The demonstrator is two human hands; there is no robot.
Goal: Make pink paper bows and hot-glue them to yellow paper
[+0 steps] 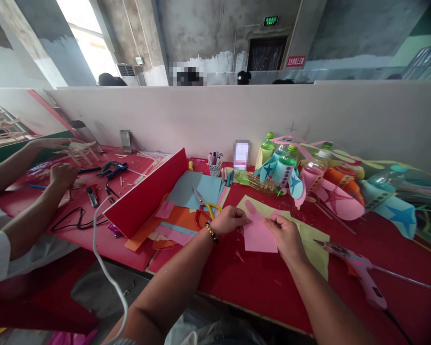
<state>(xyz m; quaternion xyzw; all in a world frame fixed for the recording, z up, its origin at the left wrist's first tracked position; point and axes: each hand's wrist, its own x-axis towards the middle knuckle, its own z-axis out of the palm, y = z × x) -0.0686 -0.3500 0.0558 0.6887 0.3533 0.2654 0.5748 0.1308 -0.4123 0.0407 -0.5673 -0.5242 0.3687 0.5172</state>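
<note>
Above the red worktable [258, 297], left grip [230, 219] and right grip [285, 235] pinching a pink sheet [258, 237].

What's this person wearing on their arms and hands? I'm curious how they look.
The left forearm and right forearm are bare, with no sleeves over them. The left hand and right hand wear no gloves. A bracelet of round dark and gold-coloured beads sits just above the left hand.
</note>
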